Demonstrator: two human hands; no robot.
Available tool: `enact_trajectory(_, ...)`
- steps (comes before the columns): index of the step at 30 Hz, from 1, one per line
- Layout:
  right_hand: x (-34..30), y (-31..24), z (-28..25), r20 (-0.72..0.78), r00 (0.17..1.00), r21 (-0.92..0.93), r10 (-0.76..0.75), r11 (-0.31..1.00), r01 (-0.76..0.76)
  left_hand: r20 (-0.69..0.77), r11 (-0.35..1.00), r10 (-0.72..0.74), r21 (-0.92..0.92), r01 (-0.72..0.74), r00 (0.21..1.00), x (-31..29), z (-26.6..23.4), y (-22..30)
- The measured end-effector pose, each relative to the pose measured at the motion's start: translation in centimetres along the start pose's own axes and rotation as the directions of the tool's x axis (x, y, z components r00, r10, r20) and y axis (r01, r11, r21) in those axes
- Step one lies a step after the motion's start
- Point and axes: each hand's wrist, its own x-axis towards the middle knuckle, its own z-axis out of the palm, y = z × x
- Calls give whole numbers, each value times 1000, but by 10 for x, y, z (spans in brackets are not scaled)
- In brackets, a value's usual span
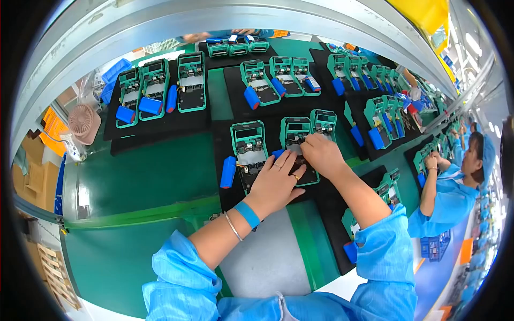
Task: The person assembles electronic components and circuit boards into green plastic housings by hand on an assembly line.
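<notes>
My left hand (276, 184) lies with its fingers stretched out across the lower part of a green-framed device housing (295, 125) with dark inner parts. Just beyond its fingertips shows a bit of a blue battery pack (278, 153). Bent over the same housing, my right hand (323, 155) has its fingers pinched together; whatever is between them is hidden. To the left stands a similar open housing (248, 131), a blue battery pack (228, 172) beside it. Another green housing (323, 117) sits close behind my right hand.
Black mats (160, 131) on the green bench bear several more housings with blue packs. A small pink fan (84, 122) stands at the left. Metal framing (214, 18) crosses the far side. A co-worker in blue (450, 187) works at the right.
</notes>
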Motion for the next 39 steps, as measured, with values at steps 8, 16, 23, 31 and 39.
enact_trajectory(8,4,-3,-2,46,996,-61,-75,995,78,-62,1000,10,2,-10,998,0,2,-3)
enact_trajectory(16,4,-2,-3,12,993,-85,-115,990,116,-78,1000,2,2,-2,997,2,5,-3)
enact_trajectory(23,7,-4,-6,5,991,-112,-133,985,133,-79,1000,1,10,0,997,0,4,-3)
enact_trajectory(31,7,5,7,-6,998,-91,-56,994,55,-89,1000,-10,-12,9,996,-3,6,-4)
enact_trajectory(39,19,3,-11,40,995,-196,88,977,-78,-117,999,1,-39,-5,993,7,7,-1)
